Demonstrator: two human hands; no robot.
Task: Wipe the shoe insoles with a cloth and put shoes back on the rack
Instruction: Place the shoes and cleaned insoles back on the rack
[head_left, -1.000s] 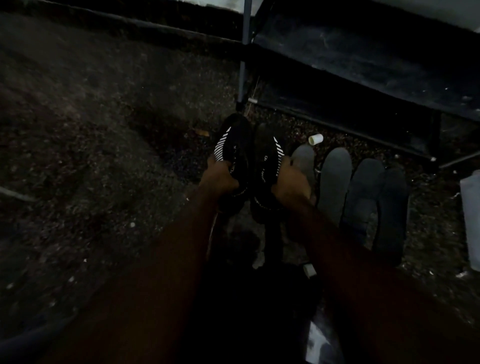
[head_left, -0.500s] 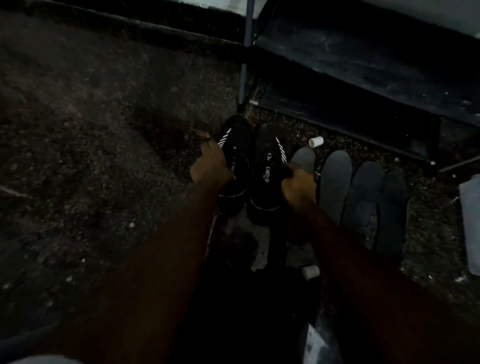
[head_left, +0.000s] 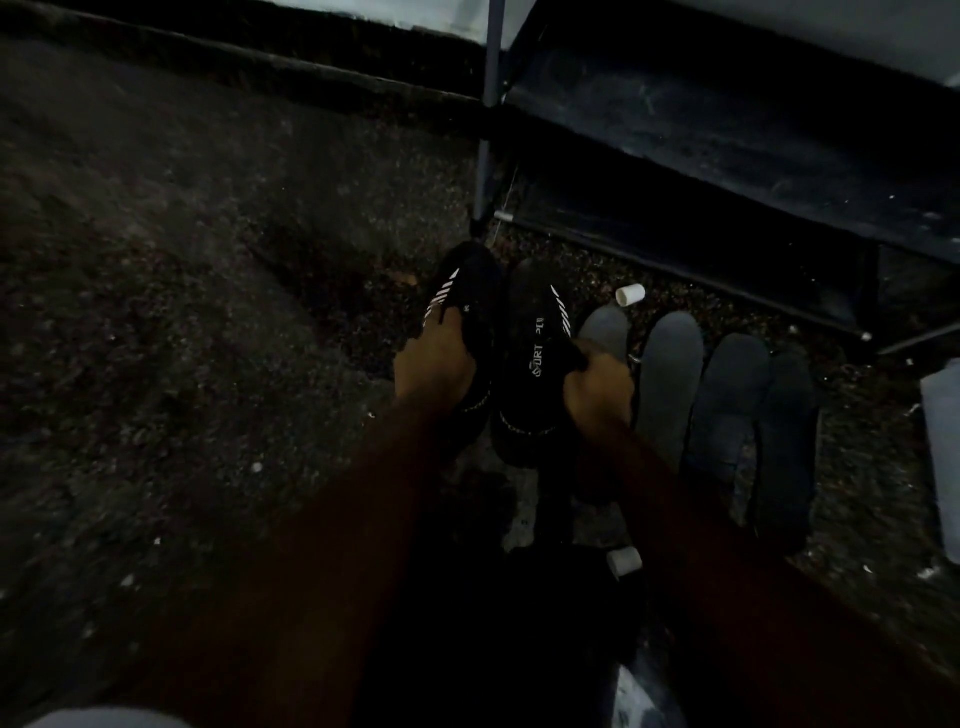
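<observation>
The left hand (head_left: 439, 364) is clamped on the left black shoe (head_left: 465, 306) and the right hand (head_left: 597, 387) pinches the collar of the right black shoe (head_left: 535, 358). The two shoes sit side by side, touching, over the speckled floor (head_left: 208, 312) (whether they rest on it is unclear). Their long axes run away from the person, toes toward the shoe rack (head_left: 727, 156). Just right of the right hand, four grey insoles (head_left: 670, 379) lie in a row, parallel to the shoes.

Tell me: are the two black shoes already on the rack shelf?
No. Both black shoes, left shoe and right shoe, are gripped by the left hand and right hand in front of the rack.
</observation>
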